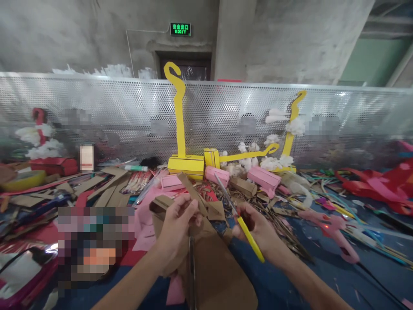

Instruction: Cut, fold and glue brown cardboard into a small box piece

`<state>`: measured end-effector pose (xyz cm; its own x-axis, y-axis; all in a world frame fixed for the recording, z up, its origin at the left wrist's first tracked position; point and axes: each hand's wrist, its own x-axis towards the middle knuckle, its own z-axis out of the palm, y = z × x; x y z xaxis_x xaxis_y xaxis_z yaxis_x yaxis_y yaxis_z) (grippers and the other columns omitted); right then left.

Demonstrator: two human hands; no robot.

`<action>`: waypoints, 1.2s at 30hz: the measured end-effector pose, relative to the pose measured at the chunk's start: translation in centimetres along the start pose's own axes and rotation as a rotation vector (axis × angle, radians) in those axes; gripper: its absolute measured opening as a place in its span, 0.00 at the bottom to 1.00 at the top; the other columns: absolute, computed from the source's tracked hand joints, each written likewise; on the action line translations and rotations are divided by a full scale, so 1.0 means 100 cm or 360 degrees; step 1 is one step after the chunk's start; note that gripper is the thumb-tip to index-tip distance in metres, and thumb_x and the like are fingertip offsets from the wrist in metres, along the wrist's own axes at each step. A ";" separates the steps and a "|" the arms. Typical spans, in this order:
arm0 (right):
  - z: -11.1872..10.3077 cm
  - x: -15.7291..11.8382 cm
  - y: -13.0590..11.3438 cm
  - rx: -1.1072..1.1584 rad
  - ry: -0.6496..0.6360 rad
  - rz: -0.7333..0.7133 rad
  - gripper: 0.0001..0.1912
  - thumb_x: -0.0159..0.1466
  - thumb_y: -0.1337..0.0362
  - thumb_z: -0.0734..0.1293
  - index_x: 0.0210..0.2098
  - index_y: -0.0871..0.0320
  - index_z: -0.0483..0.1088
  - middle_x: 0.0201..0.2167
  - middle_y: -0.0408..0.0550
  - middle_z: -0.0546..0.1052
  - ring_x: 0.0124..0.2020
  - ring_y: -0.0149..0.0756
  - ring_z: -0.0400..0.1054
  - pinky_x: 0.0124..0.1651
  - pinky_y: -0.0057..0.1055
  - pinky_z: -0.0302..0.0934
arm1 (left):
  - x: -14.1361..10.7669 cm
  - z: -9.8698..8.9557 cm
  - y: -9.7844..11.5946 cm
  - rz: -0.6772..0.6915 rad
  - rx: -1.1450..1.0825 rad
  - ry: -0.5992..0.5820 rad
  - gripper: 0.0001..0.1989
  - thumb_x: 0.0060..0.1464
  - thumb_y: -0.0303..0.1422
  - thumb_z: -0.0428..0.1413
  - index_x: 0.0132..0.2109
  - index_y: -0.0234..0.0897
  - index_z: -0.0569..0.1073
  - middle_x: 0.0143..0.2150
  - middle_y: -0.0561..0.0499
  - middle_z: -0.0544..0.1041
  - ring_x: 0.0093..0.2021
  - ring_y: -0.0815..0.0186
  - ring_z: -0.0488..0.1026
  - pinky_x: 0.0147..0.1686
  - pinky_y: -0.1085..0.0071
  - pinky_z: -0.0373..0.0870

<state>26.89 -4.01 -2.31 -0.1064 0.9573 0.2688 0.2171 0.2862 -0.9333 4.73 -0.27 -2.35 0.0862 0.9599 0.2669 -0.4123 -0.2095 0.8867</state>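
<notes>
My left hand [180,219] is closed, thumb against fingers, at a narrow brown cardboard strip [193,191] that slants up and left. Part of the strip is hidden by the fingers. In my right hand [254,224] are scissors with a yellow handle [248,237], seen nearly edge-on. Their metal blades [226,191] point up and left, apart from the strip. Below both hands lies a larger brown cardboard piece [222,267], with a slim dark shiny object [192,267] lengthwise on it. A small cardboard offcut [215,211] rests between the hands.
Yellow hook-topped paper models [185,165] stand along a perforated metal panel [129,107]. Pink blocks [263,178] and cardboard scraps [109,187] litter the blue table. At right lies a pink glue gun [335,232] with a cord, near red ribbon [371,185].
</notes>
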 end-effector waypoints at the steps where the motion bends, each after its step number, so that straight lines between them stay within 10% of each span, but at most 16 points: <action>1: 0.000 -0.002 -0.001 -0.0028 -0.0054 -0.0024 0.24 0.51 0.51 0.78 0.37 0.54 0.65 0.28 0.38 0.66 0.29 0.32 0.60 0.32 0.28 0.58 | 0.000 0.000 0.000 -0.0003 -0.0009 -0.0018 0.13 0.54 0.39 0.66 0.37 0.36 0.72 0.30 0.57 0.71 0.25 0.74 0.69 0.26 0.76 0.67; 8: 0.005 -0.013 -0.009 -0.0553 -0.0098 0.0039 0.34 0.52 0.54 0.78 0.52 0.54 0.62 0.35 0.44 0.73 0.33 0.40 0.67 0.36 0.33 0.62 | 0.000 0.000 0.001 -0.0004 0.0012 -0.0159 0.13 0.55 0.39 0.66 0.38 0.36 0.73 0.29 0.56 0.73 0.26 0.73 0.70 0.29 0.77 0.67; 36: 0.011 -0.012 0.003 -0.1045 0.0066 -0.0238 0.20 0.55 0.56 0.75 0.32 0.52 0.59 0.27 0.38 0.67 0.28 0.34 0.57 0.30 0.28 0.52 | -0.003 -0.010 0.002 0.0114 0.0199 -0.0434 0.11 0.61 0.39 0.61 0.40 0.35 0.76 0.30 0.52 0.76 0.31 0.69 0.71 0.35 0.75 0.67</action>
<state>25.97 -5.11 -3.15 -0.1466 0.9024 0.4053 0.7492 0.3688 -0.5502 3.73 -0.36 -2.66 0.3083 0.8598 0.4070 -0.3125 -0.3126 0.8970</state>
